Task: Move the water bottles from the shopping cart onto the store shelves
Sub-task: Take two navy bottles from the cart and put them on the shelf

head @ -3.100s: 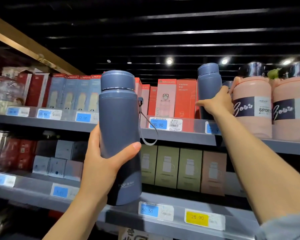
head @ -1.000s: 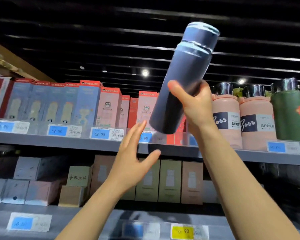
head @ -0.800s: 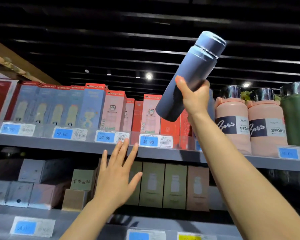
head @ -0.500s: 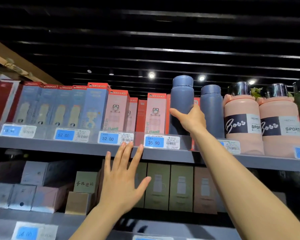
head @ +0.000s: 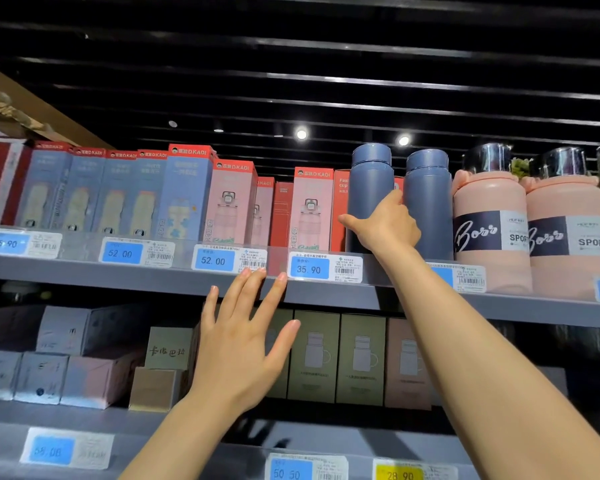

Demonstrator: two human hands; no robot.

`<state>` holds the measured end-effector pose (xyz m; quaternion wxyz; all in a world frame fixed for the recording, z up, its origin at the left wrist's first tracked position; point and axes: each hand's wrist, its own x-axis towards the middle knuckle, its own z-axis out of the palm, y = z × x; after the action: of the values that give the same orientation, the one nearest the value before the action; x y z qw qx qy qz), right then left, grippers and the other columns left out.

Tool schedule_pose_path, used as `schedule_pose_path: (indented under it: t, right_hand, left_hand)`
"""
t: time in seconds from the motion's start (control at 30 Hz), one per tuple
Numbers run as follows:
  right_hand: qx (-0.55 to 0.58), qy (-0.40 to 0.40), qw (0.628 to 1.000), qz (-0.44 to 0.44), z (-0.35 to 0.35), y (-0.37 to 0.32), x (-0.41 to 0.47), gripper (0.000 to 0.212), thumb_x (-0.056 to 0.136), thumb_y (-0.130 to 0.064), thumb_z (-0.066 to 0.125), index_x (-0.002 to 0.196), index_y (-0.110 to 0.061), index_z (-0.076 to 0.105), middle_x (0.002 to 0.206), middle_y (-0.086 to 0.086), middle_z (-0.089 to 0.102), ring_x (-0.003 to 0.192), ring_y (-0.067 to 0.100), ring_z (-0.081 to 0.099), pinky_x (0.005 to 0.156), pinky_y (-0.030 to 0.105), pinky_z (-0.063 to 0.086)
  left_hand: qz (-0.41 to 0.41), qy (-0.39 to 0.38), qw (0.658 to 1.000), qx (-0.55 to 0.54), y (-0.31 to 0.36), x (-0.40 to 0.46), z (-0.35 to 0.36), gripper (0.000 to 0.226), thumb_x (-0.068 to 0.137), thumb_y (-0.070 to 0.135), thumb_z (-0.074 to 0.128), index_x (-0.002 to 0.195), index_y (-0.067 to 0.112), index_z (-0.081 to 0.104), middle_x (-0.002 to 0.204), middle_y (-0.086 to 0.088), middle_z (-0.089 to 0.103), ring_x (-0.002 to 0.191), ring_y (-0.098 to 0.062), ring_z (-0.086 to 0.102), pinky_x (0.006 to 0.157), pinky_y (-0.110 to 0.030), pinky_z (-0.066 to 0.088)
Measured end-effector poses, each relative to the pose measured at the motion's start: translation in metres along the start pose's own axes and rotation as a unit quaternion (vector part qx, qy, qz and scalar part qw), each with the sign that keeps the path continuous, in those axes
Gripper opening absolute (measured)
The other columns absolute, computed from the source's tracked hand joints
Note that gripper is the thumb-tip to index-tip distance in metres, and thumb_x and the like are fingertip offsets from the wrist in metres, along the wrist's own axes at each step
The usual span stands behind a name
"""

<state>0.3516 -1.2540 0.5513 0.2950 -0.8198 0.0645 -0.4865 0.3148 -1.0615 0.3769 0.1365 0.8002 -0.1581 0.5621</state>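
2 slate-blue water bottles stand on the upper shelf [head: 174, 279], both upright, long axis vertical, caps pointing up toward the dark slatted ceiling. Left blue bottle [head: 370, 188] sits just beside the right blue bottle [head: 429, 202], a narrow gap between them; whether they touch cannot be told. Right hand [head: 385, 226] is wrapped around the lower body of the left blue bottle, thumb out to the bottle's left side, fingers [head: 394, 199] curled into the gap toward the other bottle, arm reaching up from lower right. The bottle's base is hidden behind the hand and the clear shelf lip, so contact with the shelf cannot be confirmed. Left hand [head: 243, 341] is empty, spread wide and flat, palm facing away, fingertips up at the shelf edge near the 52.00 price tag [head: 214, 260]; touching or not is unclear. The 35.90 tag [head: 309, 269] sits directly below the held bottle. Left of the bottles is a row of red, pink and blue boxed cups [head: 187, 199]. Right of them stand 2 pink bottles [head: 489, 230] with dark label bands and shiny caps, also upright. Lower shelf [head: 187, 441] holds olive boxes [head: 336, 355] and pale boxes [head: 63, 355], with a yellow 28.90 tag [head: 399, 474] at its front.
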Motion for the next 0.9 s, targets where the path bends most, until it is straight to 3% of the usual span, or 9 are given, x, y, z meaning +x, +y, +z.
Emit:
schedule_pose_path:
  t: [0.13,0.57,0.7,0.8,0.9]
  right_hand:
    - [-0.028,0.014,0.999,-0.013,0.001,0.000,-0.003,0.105,0.070,-0.058,0.077,0.143,-0.005,0.023,0.138,0.014,0.037,0.121,0.036,0.049,0.090,0.045,0.045]
    - [-0.010,0.030,0.999,-0.011,0.002,0.000,-0.009,0.106,0.071,-0.062,0.073,0.144,-0.005,0.022,0.139,0.014,0.038,0.124,0.035,0.046,0.088,0.046,0.047]
    - [-0.027,0.069,0.994,-0.080,-0.003,0.000,-0.026,0.110,0.074,-0.065,0.068,0.149,-0.007,0.013,0.147,0.012,0.029,0.130,0.033,0.034,0.088,0.045,0.047]
    - [0.009,0.133,0.975,-0.179,0.001,0.003,-0.055,0.092,0.084,-0.055,0.063,0.149,-0.009,0.017,0.149,0.012,0.028,0.132,0.031,0.030,0.097,0.044,0.043]
    - [0.145,0.130,0.945,-0.264,0.014,0.006,-0.092,0.063,0.086,-0.036,0.065,0.137,-0.007,0.042,0.134,0.012,0.045,0.123,0.028,0.042,0.092,0.035,0.043]
  left_hand:
    - [0.000,0.000,1.000,-0.001,0.000,0.001,-0.001,0.060,0.097,0.059,0.016,0.148,0.032,0.033,0.150,-0.002,0.040,0.142,-0.016,0.022,0.114,-0.044,0.006]
    - [0.002,-0.003,1.000,-0.001,0.000,0.001,-0.004,0.057,0.096,0.055,0.023,0.148,0.032,0.029,0.150,-0.003,0.040,0.142,-0.017,0.021,0.115,-0.044,0.006]
    - [-0.004,-0.010,1.000,-0.003,0.002,0.000,-0.004,0.057,0.096,0.054,0.026,0.149,0.034,0.026,0.153,-0.001,0.036,0.144,-0.015,0.017,0.115,-0.041,0.003]
    - [0.006,-0.030,0.999,-0.013,0.000,0.000,-0.007,0.060,0.095,0.057,0.023,0.152,0.039,0.016,0.159,0.007,0.020,0.147,-0.007,0.002,0.117,-0.036,-0.005]
    - [0.016,-0.051,0.998,-0.043,-0.006,0.001,-0.013,0.064,0.091,0.060,0.024,0.151,0.042,0.012,0.160,0.018,0.003,0.146,0.001,-0.008,0.119,-0.031,-0.009]
